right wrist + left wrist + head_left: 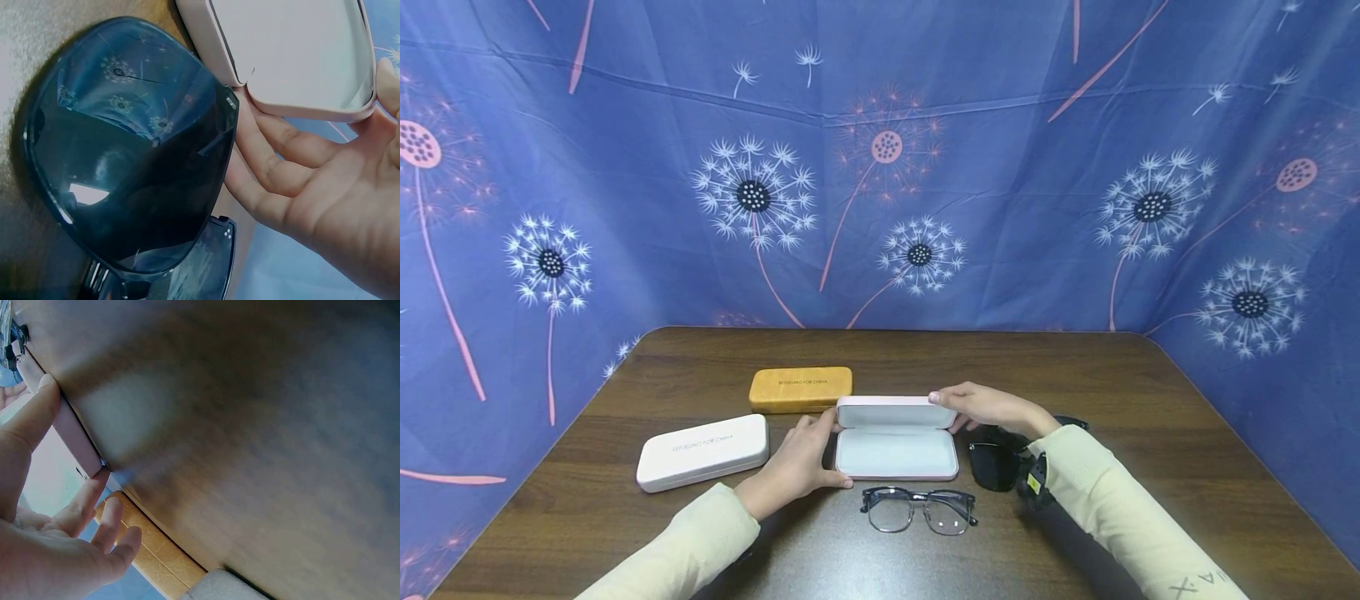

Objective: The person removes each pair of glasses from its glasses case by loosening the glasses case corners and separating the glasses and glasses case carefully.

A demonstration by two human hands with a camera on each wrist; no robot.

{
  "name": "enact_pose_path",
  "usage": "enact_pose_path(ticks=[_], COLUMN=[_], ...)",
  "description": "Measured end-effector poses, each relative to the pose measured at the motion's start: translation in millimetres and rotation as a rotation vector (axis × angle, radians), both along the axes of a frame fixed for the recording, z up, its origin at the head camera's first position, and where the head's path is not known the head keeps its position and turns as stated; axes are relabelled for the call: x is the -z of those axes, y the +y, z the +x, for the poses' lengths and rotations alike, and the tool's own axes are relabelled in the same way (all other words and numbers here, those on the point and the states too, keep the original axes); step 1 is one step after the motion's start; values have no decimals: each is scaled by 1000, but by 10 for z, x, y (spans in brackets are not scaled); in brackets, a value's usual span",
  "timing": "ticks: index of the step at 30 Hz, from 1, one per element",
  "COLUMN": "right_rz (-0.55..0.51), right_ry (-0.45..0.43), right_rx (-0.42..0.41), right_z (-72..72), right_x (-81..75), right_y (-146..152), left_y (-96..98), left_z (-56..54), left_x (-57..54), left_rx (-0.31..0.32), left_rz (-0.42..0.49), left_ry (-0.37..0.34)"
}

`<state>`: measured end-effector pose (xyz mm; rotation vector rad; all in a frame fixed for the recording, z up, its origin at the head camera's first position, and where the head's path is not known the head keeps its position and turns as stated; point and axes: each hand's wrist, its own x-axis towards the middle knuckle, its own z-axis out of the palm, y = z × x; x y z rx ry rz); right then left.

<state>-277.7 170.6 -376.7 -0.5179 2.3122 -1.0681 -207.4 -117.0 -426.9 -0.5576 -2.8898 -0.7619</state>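
A pale pink glasses case (897, 454) stands with its lid up in the middle of the table; its white interior holds nothing. My left hand (801, 458) grips the case's left end, thumb at the front corner and index finger toward the back. The right hand (992, 408) holds the raised lid (306, 56) at its right end, the thumb over the top edge and the other fingers behind and beside it. Just in front of the case lie clear glasses (917, 510) with dark upper rims. Dark sunglasses (125, 150) lie beneath the right wrist, partly hidden by it in the head view.
A closed white glasses case (703, 452) lies to the left of my left hand. Behind it is a closed yellow-orange case (801, 390), close to the pink one. A blue dandelion-print cloth (1000, 167) hangs behind the brown wooden table (625, 533).
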Motion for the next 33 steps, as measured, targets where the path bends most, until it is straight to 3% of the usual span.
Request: enact_pose_path(ticks=[15,29,33], right_rz=[-14,-70,-90], right_ry=[-1,85,148], right_rx=[-64,-172,-229], right_z=[-5,26,39], right_x=[13,71,97], right_y=[34,72,75], left_y=[-7,-11,-9], left_z=[12,20,22], left_x=[-19,-12,-13], left_rx=[-1,7,-2], left_rz=[-2,7,-1], left_ry=[-5,9,7])
